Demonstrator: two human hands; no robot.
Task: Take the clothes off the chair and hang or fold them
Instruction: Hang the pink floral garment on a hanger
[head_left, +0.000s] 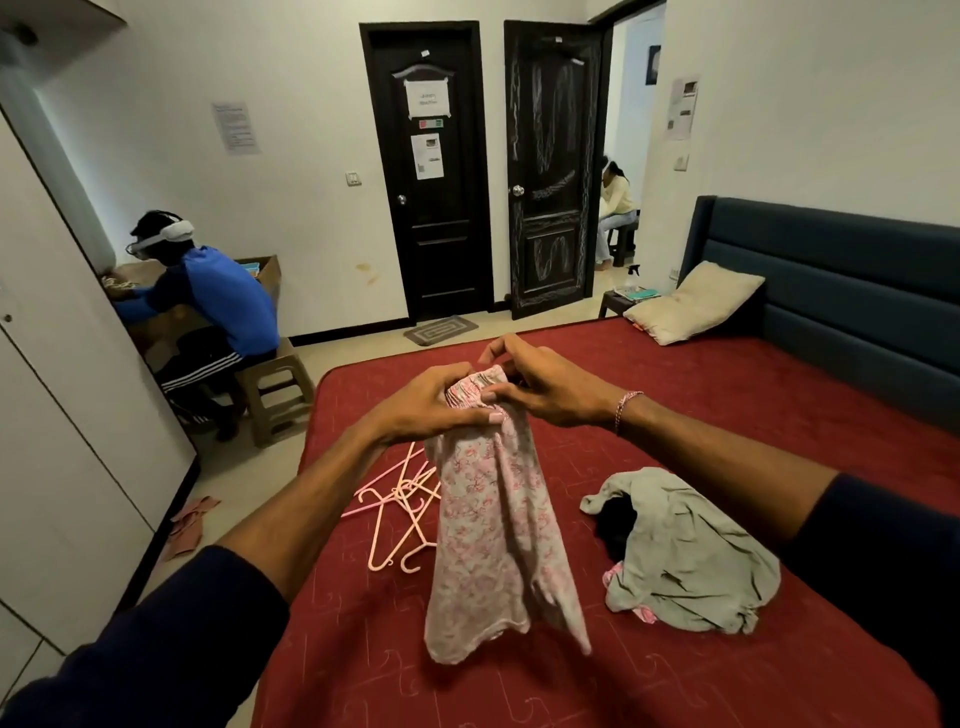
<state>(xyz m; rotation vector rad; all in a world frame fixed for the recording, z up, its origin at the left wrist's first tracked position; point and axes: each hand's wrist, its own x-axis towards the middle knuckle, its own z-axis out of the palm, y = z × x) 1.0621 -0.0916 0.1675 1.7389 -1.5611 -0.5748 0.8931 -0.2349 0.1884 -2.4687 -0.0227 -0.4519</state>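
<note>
Both hands hold up a pink floral garment (493, 530) by its gathered top, above the red bed (727, 415). My left hand (436, 402) grips the bunched top from the left, and my right hand (545, 387) pinches it from the right. The cloth hangs down loose, its hem just above the bed. Several pink plastic hangers (400, 512) lie in a tangle on the bed behind it to the left. A grey-green garment (691, 556) lies crumpled on the bed to the right, with black and pink cloth showing under it. No chair is visible.
A beige pillow (696, 304) leans on the dark blue headboard (841, 275). White wardrobe doors (67, 415) run along the left. A person in blue (218, 301) sits on a stool at a desk. Two dark doors (431, 171) stand opposite; another person sits beyond the open one.
</note>
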